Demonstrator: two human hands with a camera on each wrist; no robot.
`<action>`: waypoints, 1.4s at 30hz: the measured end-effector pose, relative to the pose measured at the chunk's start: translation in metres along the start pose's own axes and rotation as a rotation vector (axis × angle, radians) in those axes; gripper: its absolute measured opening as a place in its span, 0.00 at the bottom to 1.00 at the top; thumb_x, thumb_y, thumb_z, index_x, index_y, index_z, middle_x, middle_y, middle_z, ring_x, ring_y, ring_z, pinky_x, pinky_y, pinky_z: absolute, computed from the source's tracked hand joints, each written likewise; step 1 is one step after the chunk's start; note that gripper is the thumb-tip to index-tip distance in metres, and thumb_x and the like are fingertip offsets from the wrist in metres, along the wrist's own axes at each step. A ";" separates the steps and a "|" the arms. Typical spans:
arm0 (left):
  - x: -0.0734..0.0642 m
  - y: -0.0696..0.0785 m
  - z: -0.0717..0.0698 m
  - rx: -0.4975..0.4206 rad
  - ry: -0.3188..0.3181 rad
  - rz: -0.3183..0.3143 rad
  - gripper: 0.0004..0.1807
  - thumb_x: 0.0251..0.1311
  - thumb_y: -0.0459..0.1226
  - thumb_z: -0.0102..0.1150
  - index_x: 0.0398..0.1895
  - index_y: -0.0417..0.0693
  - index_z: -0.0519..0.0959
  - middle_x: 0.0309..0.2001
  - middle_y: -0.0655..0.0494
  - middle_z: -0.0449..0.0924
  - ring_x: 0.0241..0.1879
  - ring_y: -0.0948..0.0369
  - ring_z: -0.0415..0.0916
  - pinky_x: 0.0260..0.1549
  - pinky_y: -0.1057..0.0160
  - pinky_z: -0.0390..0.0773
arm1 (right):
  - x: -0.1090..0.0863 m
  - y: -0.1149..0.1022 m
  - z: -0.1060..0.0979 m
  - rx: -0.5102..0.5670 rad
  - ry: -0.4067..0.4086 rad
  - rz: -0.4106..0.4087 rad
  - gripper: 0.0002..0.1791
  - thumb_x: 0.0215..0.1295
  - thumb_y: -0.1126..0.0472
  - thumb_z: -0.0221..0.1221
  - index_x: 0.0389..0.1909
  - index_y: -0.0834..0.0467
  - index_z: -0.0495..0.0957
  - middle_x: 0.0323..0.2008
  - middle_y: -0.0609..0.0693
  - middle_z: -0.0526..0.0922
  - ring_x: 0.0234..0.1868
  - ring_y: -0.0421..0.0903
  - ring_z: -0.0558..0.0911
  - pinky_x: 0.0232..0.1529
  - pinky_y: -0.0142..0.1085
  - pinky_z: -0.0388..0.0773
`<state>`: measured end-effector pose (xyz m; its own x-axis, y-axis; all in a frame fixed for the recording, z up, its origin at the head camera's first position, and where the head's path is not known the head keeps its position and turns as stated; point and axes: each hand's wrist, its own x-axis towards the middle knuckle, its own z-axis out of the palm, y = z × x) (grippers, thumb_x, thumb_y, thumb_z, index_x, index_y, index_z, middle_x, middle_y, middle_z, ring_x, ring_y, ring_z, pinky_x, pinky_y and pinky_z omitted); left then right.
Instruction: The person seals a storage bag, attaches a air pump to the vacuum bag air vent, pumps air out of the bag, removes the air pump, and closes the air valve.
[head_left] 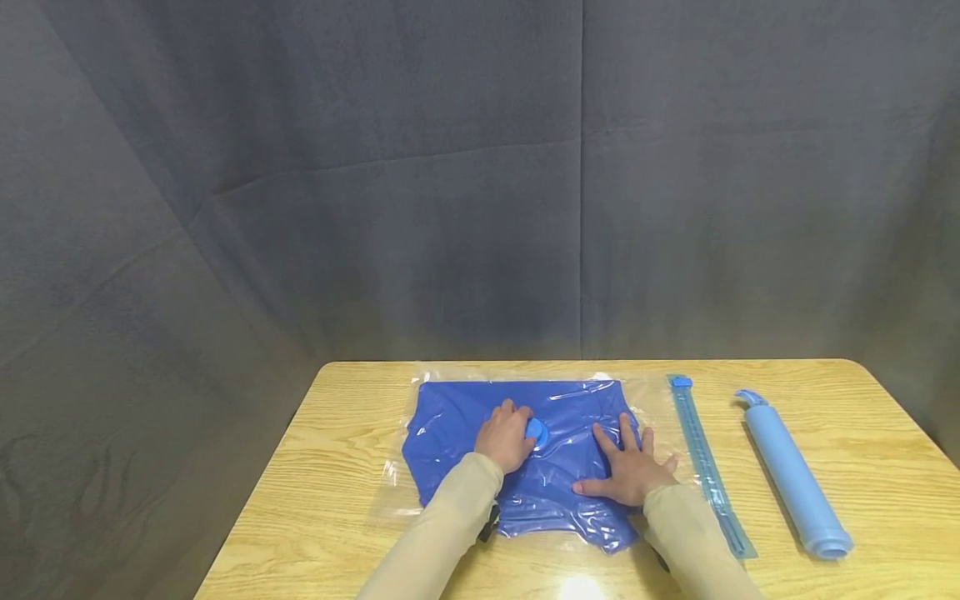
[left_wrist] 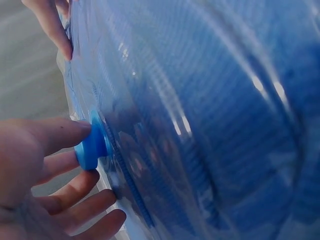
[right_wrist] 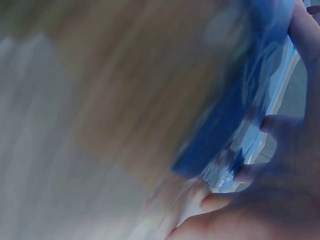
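Note:
A clear vacuum storage bag [head_left: 652, 396] lies flat on the table with blue cloth [head_left: 450, 421] inside, its plastic wrinkled and shiny. Near its middle is a round blue valve cap [head_left: 536, 432]. My left hand [head_left: 504, 437] pinches this cap; in the left wrist view, thumb and index finger are at the cap's [left_wrist: 89, 147] edge while the other fingers reach toward the plastic. With fingers spread wide, my right hand [head_left: 630, 471] rests on the right part of the bag. In the right wrist view those fingers lie along the plastic.
Along the bag's right end runs a blue-tinted zip strip [head_left: 705, 462] with a blue slider [head_left: 682, 382] at its far end. Farther right lies a light blue hand pump [head_left: 795, 475]. Behind the wooden table [head_left: 322, 467] hangs a grey curtain [head_left: 450, 208].

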<state>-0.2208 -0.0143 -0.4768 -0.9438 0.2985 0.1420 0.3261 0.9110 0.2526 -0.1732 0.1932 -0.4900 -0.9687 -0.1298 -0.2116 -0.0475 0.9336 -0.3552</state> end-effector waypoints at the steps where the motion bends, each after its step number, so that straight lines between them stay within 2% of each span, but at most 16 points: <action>1: 0.000 0.000 0.000 0.000 0.000 0.000 0.18 0.56 0.40 0.67 0.49 0.45 0.81 0.43 0.47 0.77 0.44 0.50 0.76 0.41 0.51 0.80 | 0.000 0.000 0.000 -0.002 -0.001 0.002 0.64 0.42 0.21 0.59 0.74 0.55 0.52 0.74 0.72 0.38 0.69 0.81 0.40 0.53 0.83 0.40; 24: 0.000 0.000 0.001 0.013 -0.037 0.002 0.17 0.59 0.39 0.64 0.52 0.47 0.81 0.43 0.49 0.77 0.45 0.52 0.74 0.43 0.51 0.81 | 0.000 0.000 0.000 0.010 -0.001 0.003 0.64 0.42 0.21 0.59 0.75 0.55 0.51 0.74 0.72 0.37 0.69 0.81 0.39 0.54 0.83 0.40; 42: -0.001 0.001 0.002 0.042 -0.023 0.006 0.18 0.58 0.40 0.65 0.52 0.48 0.81 0.44 0.49 0.77 0.45 0.52 0.75 0.41 0.52 0.81 | -0.001 -0.002 -0.001 0.002 -0.003 0.011 0.64 0.42 0.21 0.59 0.75 0.55 0.52 0.74 0.71 0.38 0.70 0.80 0.40 0.55 0.82 0.42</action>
<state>-0.2191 -0.0131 -0.4788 -0.9429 0.3101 0.1216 0.3298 0.9201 0.2114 -0.1722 0.1919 -0.4881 -0.9685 -0.1206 -0.2179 -0.0366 0.9343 -0.3545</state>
